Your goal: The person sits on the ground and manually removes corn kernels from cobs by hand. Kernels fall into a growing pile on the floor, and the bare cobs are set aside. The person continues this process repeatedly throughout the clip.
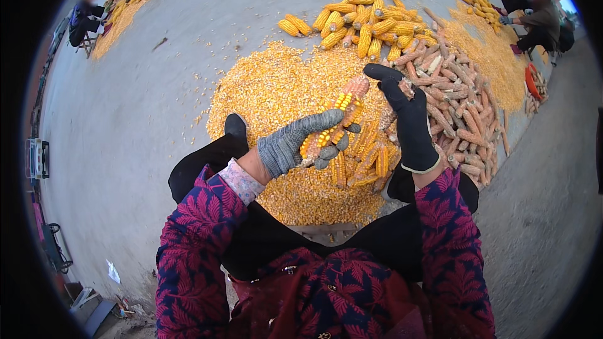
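Observation:
My left hand [301, 139], in a grey knit glove, grips a partly shelled corn cob [354, 96] that still bears rows of yellow kernels; its bare pinkish tip points up and to the right. In a black glove, my right hand [407, 117] is raised just right of that cob, with a piece of bare cob [406, 88] between thumb and fingers. Below both hands lies a broad heap of loose corn kernels [264, 89]. Several partly shelled ears [372, 160] rest on the heap between my knees.
Whole yellow ears [365, 37] are piled beyond the kernels. Bare cobs [464, 103] form a large pile at right. People sit by other corn heaps at upper left [85, 16] and upper right [537, 21]. A red basin [532, 81] stands at far right.

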`<state>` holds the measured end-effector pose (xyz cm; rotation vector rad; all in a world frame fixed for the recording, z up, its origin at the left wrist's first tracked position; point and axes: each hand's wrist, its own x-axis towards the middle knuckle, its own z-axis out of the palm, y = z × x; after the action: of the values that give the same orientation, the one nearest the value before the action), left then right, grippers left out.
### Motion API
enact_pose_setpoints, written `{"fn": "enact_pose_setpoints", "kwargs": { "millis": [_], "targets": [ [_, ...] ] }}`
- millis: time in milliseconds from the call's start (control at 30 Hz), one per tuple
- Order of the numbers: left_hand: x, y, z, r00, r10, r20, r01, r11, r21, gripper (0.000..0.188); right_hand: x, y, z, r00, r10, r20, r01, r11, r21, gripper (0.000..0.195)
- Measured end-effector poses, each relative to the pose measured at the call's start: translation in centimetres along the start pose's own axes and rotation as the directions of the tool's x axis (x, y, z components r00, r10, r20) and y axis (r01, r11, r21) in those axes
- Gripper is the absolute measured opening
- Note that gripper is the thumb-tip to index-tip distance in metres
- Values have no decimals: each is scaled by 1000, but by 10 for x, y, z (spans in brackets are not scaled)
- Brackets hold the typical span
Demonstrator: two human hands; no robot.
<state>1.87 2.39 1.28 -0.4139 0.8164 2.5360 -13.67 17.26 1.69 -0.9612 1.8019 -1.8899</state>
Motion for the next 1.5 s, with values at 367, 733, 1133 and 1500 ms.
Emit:
{"fn": "enact_pose_setpoints", "kwargs": {
  "millis": [367,733,1133,1500],
  "targets": [
    [8,-13,8,980,87,-181,60,735,676,50,-17,22,38,987,-163,12,152,887,-435,18],
    [7,-11,-1,941,141,-308,19,886,464,43,6,8,16,962,133,238,-175,971,164,23],
    [-4,-12,-3,982,-83,168,132,944,-301,46,-2,-2,24,896,-307,321,371,914,-162,22],
    [5,-28,11,992,-73,-99,73,997,-6,40,13,17,23,904,424,49,-425,884,194,28]
  ]
}}
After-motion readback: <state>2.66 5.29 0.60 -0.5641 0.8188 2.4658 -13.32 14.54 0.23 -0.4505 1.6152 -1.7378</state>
